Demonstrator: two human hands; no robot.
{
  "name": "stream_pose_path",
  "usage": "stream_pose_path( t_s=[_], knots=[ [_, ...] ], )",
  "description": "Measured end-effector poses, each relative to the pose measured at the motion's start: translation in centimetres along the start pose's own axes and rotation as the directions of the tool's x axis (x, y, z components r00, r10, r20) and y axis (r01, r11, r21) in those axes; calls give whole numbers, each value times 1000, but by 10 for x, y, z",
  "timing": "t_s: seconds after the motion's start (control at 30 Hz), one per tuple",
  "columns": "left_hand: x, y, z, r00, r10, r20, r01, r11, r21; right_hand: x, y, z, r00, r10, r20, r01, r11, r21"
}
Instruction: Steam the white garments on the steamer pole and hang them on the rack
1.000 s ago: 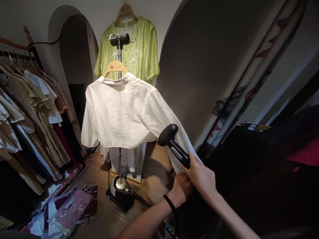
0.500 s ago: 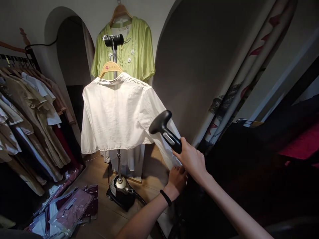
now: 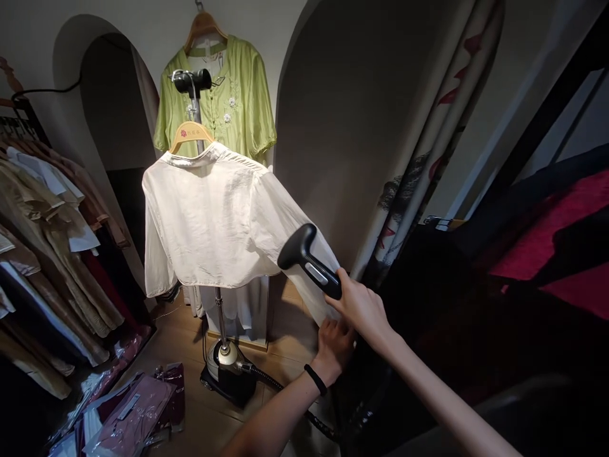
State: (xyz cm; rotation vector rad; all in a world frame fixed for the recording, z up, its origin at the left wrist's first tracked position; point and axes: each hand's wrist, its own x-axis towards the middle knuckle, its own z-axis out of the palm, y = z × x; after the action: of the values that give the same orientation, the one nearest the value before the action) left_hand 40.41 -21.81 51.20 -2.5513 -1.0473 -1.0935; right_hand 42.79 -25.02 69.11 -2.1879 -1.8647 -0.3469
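A white blouse hangs on a wooden hanger from the pole of a standing garment steamer. Its right-side sleeve is drawn out toward me. My left hand, with a black band at the wrist, is closed on the cuff end of that sleeve; the fingertips are partly hidden. My right hand grips the black steamer head by its handle. The head lies over the stretched sleeve, around its middle; whether it touches the cloth I cannot tell.
A green blouse hangs on the wall behind. Clothes on a rack line the left side. Plastic-wrapped garments lie on the floor at lower left. The steamer hose runs along the floor. A curtain and dark clothes stand right.
The view has shifted right, so the blouse and rack sit further left. The steamer head has moved slightly down along the sleeve. Both hands keep their hold.
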Motion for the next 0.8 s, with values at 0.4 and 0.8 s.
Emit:
stream_pose_path(
  t_s=[0.4, 0.8],
  knots=[
    [0, -15, -7, 987, -7, -163, 21, 996, 85, 2, 5, -4, 1000, -3, -3, 3, 997, -71],
    [-7, -7, -5, 988, -84, -127, 84, 996, -7, -15, 22, 8, 998, 41, 51, -39, 998, -39]
  ],
)
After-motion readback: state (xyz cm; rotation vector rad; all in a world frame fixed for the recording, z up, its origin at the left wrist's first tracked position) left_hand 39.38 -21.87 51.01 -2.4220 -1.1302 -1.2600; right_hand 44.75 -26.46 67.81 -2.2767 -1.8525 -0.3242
